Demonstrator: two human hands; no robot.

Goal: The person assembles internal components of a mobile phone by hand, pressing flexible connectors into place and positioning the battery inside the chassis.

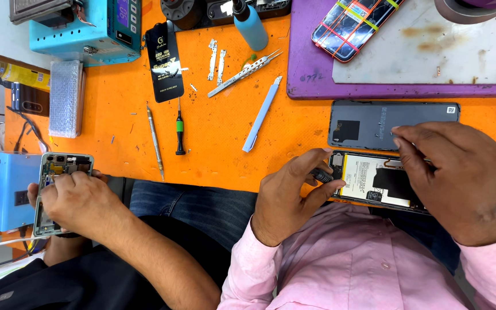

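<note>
Our left hand [291, 195] curls shut round a screwdriver [321, 175], tip on the opened phone [374, 183] at the mat [213, 138] edge. Right hand [460, 178] arches over it, fingertips pinched; what they hold, can't tell. Back cover [391, 123] lies just beyond.

Likely phone repair workshop: opened phone [377, 182], tweezers [245, 73], screwdriver [179, 127].

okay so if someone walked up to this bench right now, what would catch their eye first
Most striking is the bright orange mat strewn with small tools, and at its near edge the opened phone with its battery exposed. The left hand grips a dark screwdriver at the phone's end while the right hand rests over it. At far left, a co-worker's hand holds a second opened phone.
</note>
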